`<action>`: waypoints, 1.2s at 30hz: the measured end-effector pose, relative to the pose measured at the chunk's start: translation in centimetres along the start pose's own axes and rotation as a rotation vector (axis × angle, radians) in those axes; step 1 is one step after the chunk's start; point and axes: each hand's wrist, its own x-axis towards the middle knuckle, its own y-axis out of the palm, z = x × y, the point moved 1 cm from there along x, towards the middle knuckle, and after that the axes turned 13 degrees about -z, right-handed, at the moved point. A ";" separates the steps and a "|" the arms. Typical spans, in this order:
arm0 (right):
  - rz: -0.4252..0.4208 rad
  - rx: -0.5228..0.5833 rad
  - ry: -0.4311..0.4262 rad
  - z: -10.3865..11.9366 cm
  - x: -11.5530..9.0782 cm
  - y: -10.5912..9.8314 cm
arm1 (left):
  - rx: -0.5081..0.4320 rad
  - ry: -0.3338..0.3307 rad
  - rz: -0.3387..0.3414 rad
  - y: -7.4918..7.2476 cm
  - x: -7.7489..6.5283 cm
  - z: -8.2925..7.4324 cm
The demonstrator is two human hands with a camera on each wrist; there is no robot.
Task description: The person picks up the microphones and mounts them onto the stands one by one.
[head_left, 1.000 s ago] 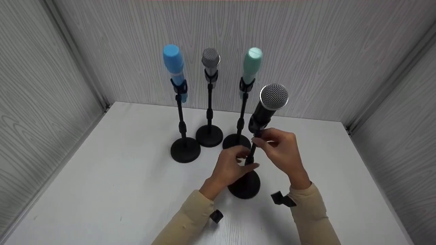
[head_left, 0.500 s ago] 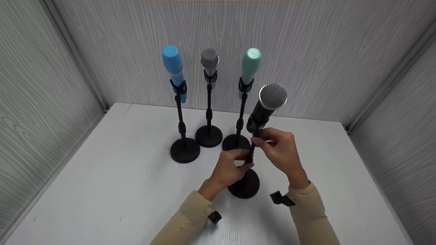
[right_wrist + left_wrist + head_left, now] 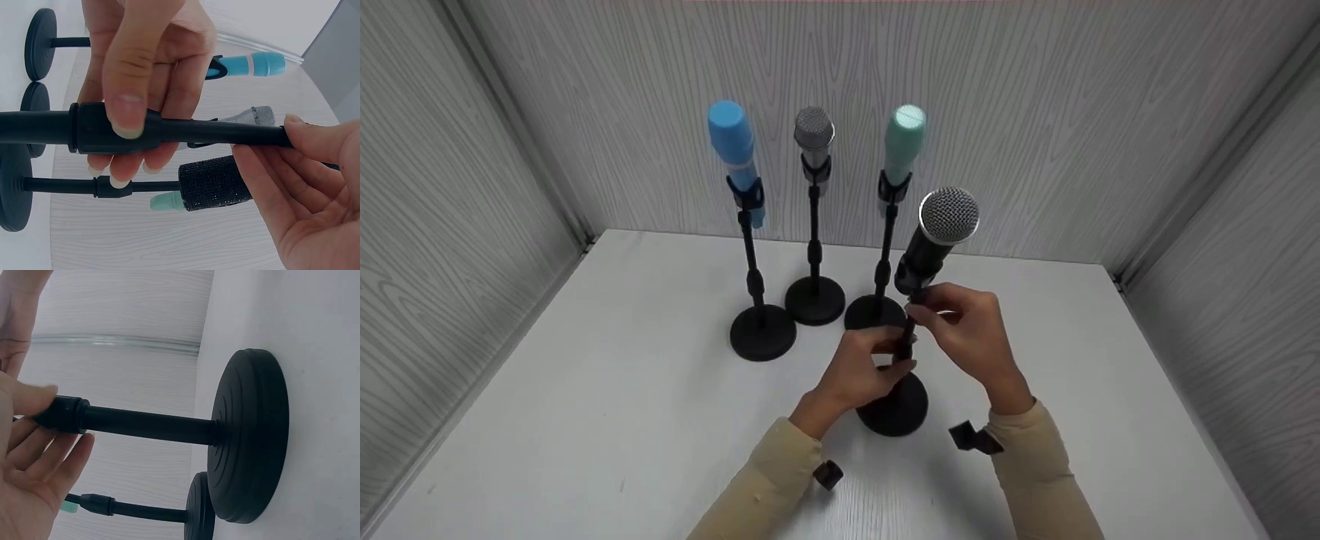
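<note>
A black microphone with a silver mesh head [image 3: 949, 217] sits tilted in the clip of the nearest black desk stand, whose round base [image 3: 892, 409] rests on the white table. My left hand [image 3: 855, 367] grips the stand's collar [image 3: 67, 413] partway up the pole, thumb on one side and fingers on the other. Higher up, just below the clip, my right hand [image 3: 971, 330] pinches the thin upper pole [image 3: 225, 132] between thumb and fingers. In the right wrist view, a glittery black handle [image 3: 214, 183] shows behind the pole, partly covered by the right hand.
Behind stand three more microphones on similar stands: a blue one [image 3: 731, 139], a silver-grey one [image 3: 814, 131] and a mint green one [image 3: 905, 139]. The green one's base [image 3: 870, 311] is close behind my left hand. Pale wood-grain panels [image 3: 660, 90] enclose the table.
My left thumb and fingers have drawn in around the collar from a looser spread. The right hand keeps its hold, and the whole head view has shifted slightly.
</note>
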 end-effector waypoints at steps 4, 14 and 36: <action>0.002 -0.003 -0.006 0.0 0.0 0.0 | 0.038 -0.004 -0.099 0.2 0.1 -0.1; 0.006 -0.002 0.017 0.1 0.1 0.0 | 0.059 0.009 -0.137 -0.1 0.1 -0.4; 0.018 -0.014 0.010 0.1 0.2 0.2 | 0.118 0.008 -0.157 0.0 0.2 0.0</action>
